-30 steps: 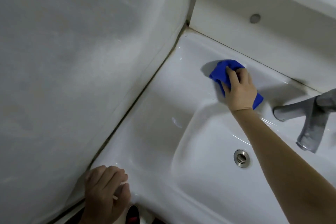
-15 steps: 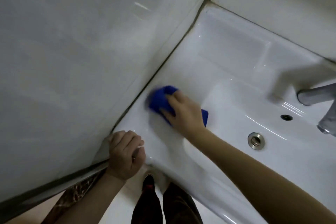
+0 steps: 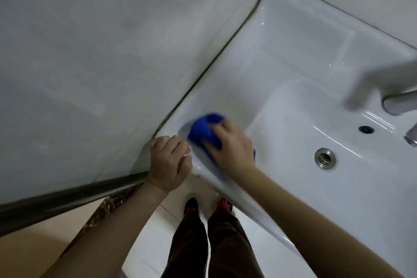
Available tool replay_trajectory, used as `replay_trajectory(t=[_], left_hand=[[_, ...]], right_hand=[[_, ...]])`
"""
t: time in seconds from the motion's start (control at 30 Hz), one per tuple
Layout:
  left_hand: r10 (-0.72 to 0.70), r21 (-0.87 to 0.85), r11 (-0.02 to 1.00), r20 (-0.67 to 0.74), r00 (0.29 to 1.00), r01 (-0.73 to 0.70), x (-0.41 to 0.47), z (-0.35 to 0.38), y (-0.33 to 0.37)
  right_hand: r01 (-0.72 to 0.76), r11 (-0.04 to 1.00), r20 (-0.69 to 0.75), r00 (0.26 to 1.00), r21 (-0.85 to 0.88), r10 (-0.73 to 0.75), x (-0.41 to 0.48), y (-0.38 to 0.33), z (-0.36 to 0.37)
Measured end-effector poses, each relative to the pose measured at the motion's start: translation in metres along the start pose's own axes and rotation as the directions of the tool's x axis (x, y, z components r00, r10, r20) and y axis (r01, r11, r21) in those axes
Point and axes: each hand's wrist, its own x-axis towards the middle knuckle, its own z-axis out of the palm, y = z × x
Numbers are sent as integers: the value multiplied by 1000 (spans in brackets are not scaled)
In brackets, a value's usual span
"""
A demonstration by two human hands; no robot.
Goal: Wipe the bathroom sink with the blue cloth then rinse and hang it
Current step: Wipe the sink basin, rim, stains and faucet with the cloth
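Note:
The blue cloth (image 3: 204,133) is bunched on the near left corner of the white sink (image 3: 300,52), on its flat rim. My right hand (image 3: 232,144) presses down on the cloth and covers its right half. My left hand (image 3: 170,160) is curled into a fist at the sink's front left corner, right beside the cloth; something small and white shows between its fingers, too small to identify. The basin's metal drain (image 3: 325,158) lies to the right of my right hand.
A grey metal tap (image 3: 400,102) juts in at the right edge above the overflow hole (image 3: 366,129). A pale wall panel (image 3: 101,52) with a dark metal edge (image 3: 67,198) runs along the sink's left side. My legs and shoes (image 3: 191,205) stand on the tiled floor below.
My right hand has dragged the blue cloth from the far rim near the tap along the left side to the near left corner. The view has tilted down, and my left hand stays at the corner.

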Motion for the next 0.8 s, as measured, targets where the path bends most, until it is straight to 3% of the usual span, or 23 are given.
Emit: replay_trajectory(t=[0.07,0.13,0.2,0.27,0.4,0.5,0.57,0.7,0.8], left_hand=[[9,26,1000,-1,1000,-9,-1,-1,-1],[9,39,999,1,1000,-9,1,-3,0],[4,58,998,-6,1000,-4,2,-4,4],[0,81,997,-18,1000,1,2,-5,5],[3,35,999,24,1000,-4,2,-5,3],[29,18,999,50,998,-30,3,-9,3],[41,14,999,48,998,-42,4,-12,3],[34,31,999,17,999,-34,1,-10,3],[46,31,998,-21,999,-46,0,-7,2]], right_hand=[[-24,996,121,993,82,14,-34,4,-10],[-143,980,217,970,139,110,-65,18,-28],[-258,953,224,950,157,220,-94,24,-45],[-311,940,193,940,143,282,-100,10,-43],[-283,953,151,952,107,266,-55,-36,-16],[-301,952,130,948,56,292,-74,-27,-27],[-404,915,111,908,-19,403,-122,4,-51],[-655,749,-64,755,-97,652,-186,35,-81],[-632,764,-105,775,-129,623,-154,9,-53]])
